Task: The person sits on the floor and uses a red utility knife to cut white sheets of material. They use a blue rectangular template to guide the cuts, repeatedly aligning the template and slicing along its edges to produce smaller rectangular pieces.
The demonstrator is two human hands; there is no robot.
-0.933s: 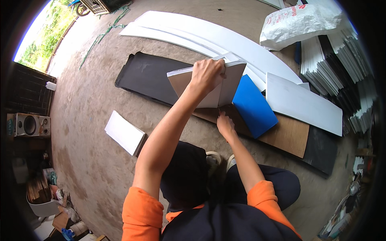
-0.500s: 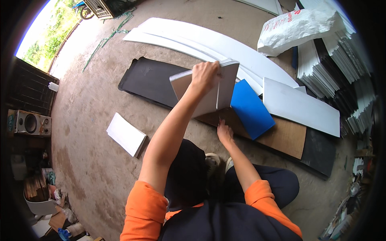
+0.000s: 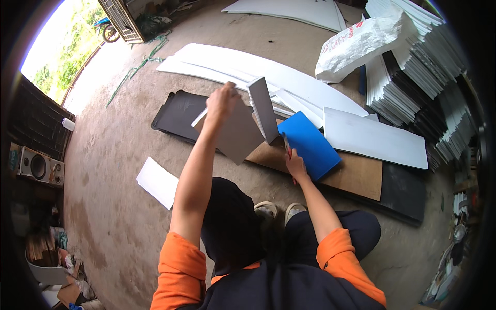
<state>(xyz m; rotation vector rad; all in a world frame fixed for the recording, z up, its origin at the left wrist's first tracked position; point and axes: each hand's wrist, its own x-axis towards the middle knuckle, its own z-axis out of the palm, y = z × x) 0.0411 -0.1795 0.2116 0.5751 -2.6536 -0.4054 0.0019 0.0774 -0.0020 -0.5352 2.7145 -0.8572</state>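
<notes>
My left hand is raised, its fingers closed on the top edge of a grey-white foam board that tilts downward. Just right of it, a second narrow board stands on its edge, apart from my fingers. My right hand grips a red-handled knife, its dark blade pointing away from me over a blue sheet. The blue sheet lies across a brown board. Under that stretches a long black panel.
Long white sheets lie beyond the black panel. A white panel rests at the right, before stacked sheets and a white sack. On the floor at left are small white pieces. A speaker stands by the left wall.
My left hand has moved left with one board, parting it from the second, which now stands by itself. My right hand has shifted slightly, and the knife shows more fully.
</notes>
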